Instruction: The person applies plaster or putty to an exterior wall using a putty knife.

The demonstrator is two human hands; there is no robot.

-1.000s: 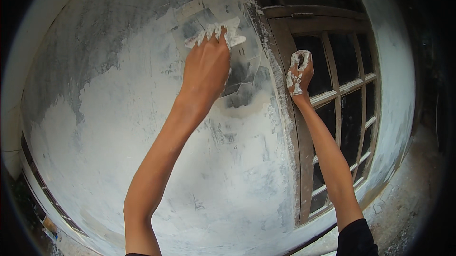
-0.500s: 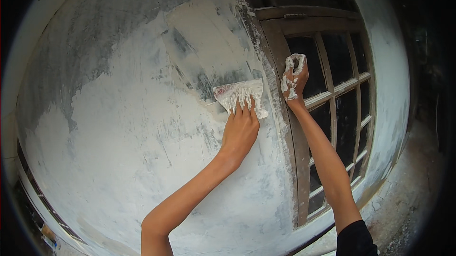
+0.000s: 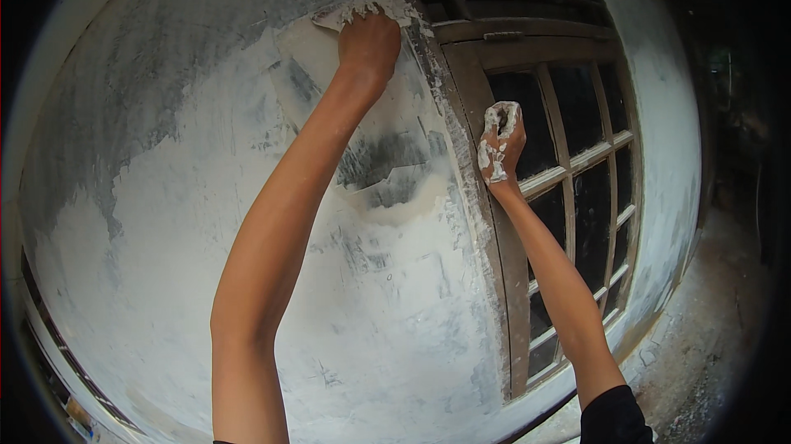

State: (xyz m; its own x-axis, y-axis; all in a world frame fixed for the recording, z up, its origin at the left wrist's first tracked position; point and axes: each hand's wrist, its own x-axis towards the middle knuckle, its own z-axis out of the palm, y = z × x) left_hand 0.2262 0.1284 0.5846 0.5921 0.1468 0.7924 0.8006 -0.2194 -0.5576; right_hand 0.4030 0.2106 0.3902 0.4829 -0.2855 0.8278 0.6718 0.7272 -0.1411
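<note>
High on the wall [image 3: 206, 254], my left hand [image 3: 368, 47] is closed around a wide putty knife [image 3: 331, 17]. Its blade lies against the plaster near the top of a fresh pale patch and carries white putty, some of it clumped by my fingers. My grip hides most of the handle. Below the hand, a grey streaked area [image 3: 383, 160] shows between coats of putty. My right hand [image 3: 503, 143] is curled closed in front of the wooden window frame, smeared with thick white putty. Whether anything is inside its fingers cannot be made out.
To the right stands a brown wooden window [image 3: 577, 151] with dark panes and white-spattered bars. A rough, putty-crusted edge [image 3: 461, 139] runs between wall and frame. Farther right are a pale wall section [image 3: 676, 156] and dusty ground [image 3: 700, 329] below.
My left hand has moved up the wall with the putty knife, from the lower edge of the patch to its top. The right hand stays nearly in place, still closed.
</note>
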